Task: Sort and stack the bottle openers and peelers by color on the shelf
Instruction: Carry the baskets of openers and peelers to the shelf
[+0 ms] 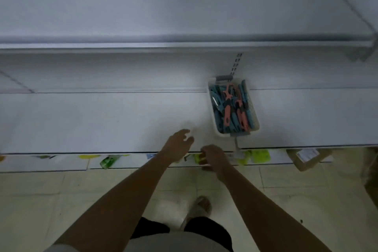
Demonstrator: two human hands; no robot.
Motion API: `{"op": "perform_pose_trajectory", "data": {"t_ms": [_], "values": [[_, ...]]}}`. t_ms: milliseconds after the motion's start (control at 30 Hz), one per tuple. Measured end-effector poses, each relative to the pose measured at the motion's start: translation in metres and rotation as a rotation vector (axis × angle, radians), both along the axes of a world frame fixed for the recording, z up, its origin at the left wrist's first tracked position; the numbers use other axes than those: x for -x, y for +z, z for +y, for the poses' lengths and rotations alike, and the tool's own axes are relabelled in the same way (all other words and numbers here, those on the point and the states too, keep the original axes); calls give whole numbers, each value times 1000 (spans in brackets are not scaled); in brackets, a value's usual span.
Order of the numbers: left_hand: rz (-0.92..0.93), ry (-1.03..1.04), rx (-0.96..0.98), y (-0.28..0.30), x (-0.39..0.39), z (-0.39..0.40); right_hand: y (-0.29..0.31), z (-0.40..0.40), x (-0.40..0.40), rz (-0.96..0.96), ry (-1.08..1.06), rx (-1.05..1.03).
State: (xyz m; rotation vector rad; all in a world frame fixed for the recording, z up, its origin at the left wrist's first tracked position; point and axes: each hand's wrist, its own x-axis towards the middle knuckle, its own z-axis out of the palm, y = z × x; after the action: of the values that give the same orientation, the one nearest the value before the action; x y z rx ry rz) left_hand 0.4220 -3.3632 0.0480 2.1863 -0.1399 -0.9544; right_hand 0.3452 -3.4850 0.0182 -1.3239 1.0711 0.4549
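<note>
A white basket (215, 127) stands on the white shelf (102, 120), right of centre. It holds several blue tools (217, 98) and a few pink ones (227, 111) lying lengthwise. My left hand (179, 141) hovers over the shelf's front part, left of the basket, with its fingers relaxed and holding nothing. At the shelf's front edge, below the basket's near corner, my right hand (212, 156) has loosely curled fingers and nothing in it. Both hands are apart from the basket.
An upper shelf (184, 45) overhangs at the top. Below the front edge, a lower shelf carries green and yellow packs (259, 155) and a green bottle (108, 161). A cardboard box (306, 157) sits at the lower right. Tiled floor (61, 194) lies underfoot.
</note>
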Motion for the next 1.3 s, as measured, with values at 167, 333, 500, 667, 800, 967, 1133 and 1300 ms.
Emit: {"op": "perform_pose_trajectory", "data": {"t_ms": [167, 333, 500, 667, 800, 967, 1133, 1300], "values": [[-76, 34, -302, 28, -7, 131, 37, 88, -53, -222, 901, 297], [-69, 211, -454, 60, -11, 264, 69, 202, -102, -320, 1306, 408], [-42, 467, -426, 66, 5, 393, 81, 336, -133, -393, 1627, 474], [52, 758, -413, 41, 42, 555, 75, 520, -148, -420, 1949, 508], [101, 939, -405, 26, 71, 685, 65, 679, -148, -480, 2146, 545], [103, 1123, -457, 52, 107, 836, 89, 860, -128, -623, 2302, 587], [68, 1284, -499, 100, 143, 944, 135, 993, -108, -800, 2440, 569], [68, 1428, -577, 119, 171, 1045, 159, 1125, -93, -990, 2569, 566]]}}
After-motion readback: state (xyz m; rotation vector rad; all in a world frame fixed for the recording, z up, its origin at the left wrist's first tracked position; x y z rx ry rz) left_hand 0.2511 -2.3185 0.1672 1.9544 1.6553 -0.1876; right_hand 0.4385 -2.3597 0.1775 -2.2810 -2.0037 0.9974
